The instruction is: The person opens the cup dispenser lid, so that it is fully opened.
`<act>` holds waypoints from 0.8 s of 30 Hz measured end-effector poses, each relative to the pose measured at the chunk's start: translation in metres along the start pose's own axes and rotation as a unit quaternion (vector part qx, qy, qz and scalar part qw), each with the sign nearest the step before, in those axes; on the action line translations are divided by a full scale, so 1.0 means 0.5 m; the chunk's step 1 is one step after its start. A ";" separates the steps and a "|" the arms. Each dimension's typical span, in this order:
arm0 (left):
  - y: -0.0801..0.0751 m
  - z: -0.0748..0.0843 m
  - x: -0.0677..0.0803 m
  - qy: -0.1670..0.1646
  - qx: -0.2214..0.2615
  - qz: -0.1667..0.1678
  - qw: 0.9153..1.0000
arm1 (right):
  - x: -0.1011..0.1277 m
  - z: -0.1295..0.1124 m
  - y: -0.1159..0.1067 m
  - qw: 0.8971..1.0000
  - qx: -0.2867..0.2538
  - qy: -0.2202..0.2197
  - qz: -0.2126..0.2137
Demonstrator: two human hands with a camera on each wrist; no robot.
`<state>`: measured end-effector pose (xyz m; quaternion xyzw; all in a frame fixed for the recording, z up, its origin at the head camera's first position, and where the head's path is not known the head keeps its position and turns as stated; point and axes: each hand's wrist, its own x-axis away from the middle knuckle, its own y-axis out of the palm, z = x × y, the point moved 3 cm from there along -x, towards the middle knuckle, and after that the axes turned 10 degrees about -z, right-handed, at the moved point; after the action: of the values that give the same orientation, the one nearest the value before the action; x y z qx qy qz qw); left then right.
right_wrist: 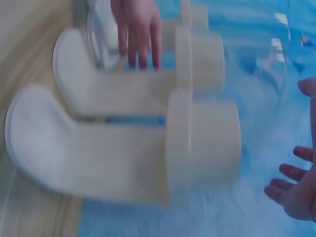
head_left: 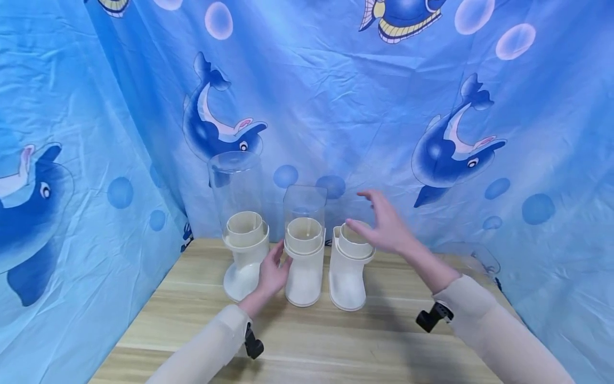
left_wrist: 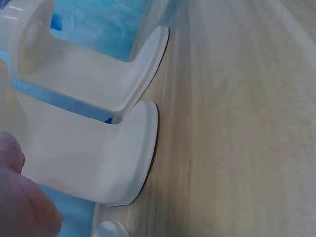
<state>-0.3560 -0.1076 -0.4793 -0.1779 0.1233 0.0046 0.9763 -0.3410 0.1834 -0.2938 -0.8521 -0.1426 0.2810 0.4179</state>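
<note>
Three cream dispenser bases stand in a row on the wooden table (head_left: 307, 341). The left base (head_left: 244, 258) carries a round clear container (head_left: 236, 184). A squarish clear container (head_left: 305, 204) sits on the middle base (head_left: 304, 272). The right base (head_left: 348, 277) has a bare top collar. My left hand (head_left: 275, 264) lies with straight fingers against the middle base's left side (right_wrist: 138, 86); a fingertip (left_wrist: 19, 197) shows beside that base (left_wrist: 89, 163). My right hand (head_left: 371, 213) hovers with fingers spread just above and right of the right base's collar (right_wrist: 197, 148), touching nothing.
A blue sea-themed curtain (head_left: 360, 106) closes in the table at the back and on both sides. Another clear container (head_left: 475, 257) lies near the table's far right edge. Bare wood stretches in front of the bases.
</note>
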 end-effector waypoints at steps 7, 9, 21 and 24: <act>0.007 0.005 -0.019 -0.011 0.016 0.006 1.000 | -0.033 -0.058 0.075 0.997 -0.054 -0.040 -0.035; 0.009 0.007 -0.026 -0.011 0.018 0.006 1.000 | -0.039 -0.066 0.090 0.996 -0.067 -0.048 -0.039; 0.014 -0.005 -0.057 -0.039 0.051 0.058 0.996 | -0.059 -0.082 0.141 0.992 -0.116 -0.043 -0.009; 0.016 -0.001 -0.053 -0.046 0.056 0.068 0.995 | -0.057 -0.081 0.146 0.992 -0.118 -0.036 0.000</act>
<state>-0.3824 -0.0993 -0.4762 -0.1137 0.0899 0.0721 0.9868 -0.3390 0.0995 -0.3216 -0.8849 -0.1896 0.2929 0.3087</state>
